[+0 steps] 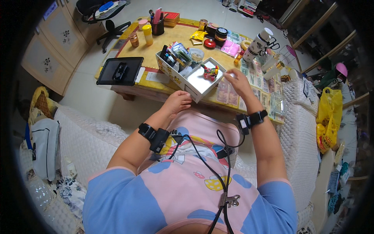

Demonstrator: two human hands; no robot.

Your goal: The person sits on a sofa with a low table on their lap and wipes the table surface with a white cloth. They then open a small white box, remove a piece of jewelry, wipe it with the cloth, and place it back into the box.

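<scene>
A white box (197, 94) stands at the near edge of a low table (128, 46). In its near compartment lies a colourful animal figurine (211, 72); the far compartment is packed with bottles, tubes and a clear round container (196, 54). My left hand (178, 101) is beside the box's near left corner, fingers bent, perhaps touching it. By the right corner is my right hand (235, 79), thumb and forefinger close together; whether it touches the box I cannot tell. Neither hand visibly holds anything.
To the left lies a black tablet (119, 71) with a dark object on it. Behind are a yellow-capped jar (147, 35), a pen holder (158, 27) and a black-lidded jar (221, 36). A white flask (257, 44) and scissors (271, 44) stand right. Black cables (204, 159) hang over my lap.
</scene>
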